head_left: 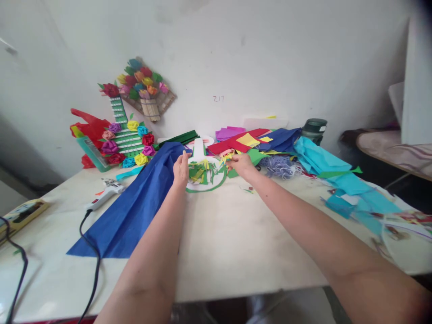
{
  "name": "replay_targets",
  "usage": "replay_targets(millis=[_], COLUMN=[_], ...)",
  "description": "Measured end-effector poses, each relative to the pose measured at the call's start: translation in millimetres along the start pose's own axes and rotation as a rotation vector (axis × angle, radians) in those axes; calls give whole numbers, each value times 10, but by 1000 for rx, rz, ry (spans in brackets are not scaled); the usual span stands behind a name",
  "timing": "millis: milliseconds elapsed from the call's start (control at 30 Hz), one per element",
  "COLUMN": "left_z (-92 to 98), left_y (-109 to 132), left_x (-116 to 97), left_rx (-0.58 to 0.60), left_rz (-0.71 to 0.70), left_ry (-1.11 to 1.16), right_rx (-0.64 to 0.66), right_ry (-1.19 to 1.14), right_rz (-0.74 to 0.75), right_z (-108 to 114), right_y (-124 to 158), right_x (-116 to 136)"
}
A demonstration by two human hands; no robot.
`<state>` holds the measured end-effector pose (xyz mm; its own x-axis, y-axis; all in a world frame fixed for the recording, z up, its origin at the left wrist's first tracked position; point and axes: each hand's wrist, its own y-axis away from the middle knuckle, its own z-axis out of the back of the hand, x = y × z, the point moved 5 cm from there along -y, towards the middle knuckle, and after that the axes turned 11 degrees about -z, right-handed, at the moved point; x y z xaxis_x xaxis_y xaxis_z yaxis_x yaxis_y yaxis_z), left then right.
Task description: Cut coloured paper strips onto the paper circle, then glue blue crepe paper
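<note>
My right hand (241,163) is closed, its fingertips pinching yellow paper scraps (227,157). Beside the blue crepe paper sheet (135,211), my left hand (181,170) stands on its edge with fingers stretched out, at the left rim of a white guitar-shaped cutout (200,148). Small green, yellow and white paper clippings (204,173) lie heaped on the cutout's rounded body, which has a green border. A few tiny scraps (249,190) lie on the table just below my right hand.
On the left are a glue gun (108,194) with a black cord, a power strip (25,213) and a teal bottle (94,153). A flower-covered paper guitar (128,139) leans behind. Coloured paper (236,141), shredded purple strands (280,165), turquoise paper (320,155) and a dark jar (314,129) stand right.
</note>
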<state>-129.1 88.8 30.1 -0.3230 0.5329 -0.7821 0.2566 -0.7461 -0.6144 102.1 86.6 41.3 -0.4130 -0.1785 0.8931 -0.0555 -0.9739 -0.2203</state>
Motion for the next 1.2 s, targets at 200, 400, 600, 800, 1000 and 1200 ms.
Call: replay_targets(millis=[200,400,600,800,1000,1200], left_z=[31,-22,-32,-33,-31,-17], left_y=[60,38,45,44,45,46], left_x=[289,390,361,391,385,341], left_rx=[-23,41,55,83,151,130], left_rz=[52,111,80,45,31,21], left_ry=[-69,-38,-64,-111,-196,-214], right_rx=[-9,-5,162,328,349,213], right_ry=[54,549,926,1001,867,805], right_rz=[58,323,321,251,273,305], right_z=[-504,-891,-1118,-1124,-1037,-1057], right_y=[-261,-340,-287,-313,-381,-320], right_x=[335,609,566,543,572,550])
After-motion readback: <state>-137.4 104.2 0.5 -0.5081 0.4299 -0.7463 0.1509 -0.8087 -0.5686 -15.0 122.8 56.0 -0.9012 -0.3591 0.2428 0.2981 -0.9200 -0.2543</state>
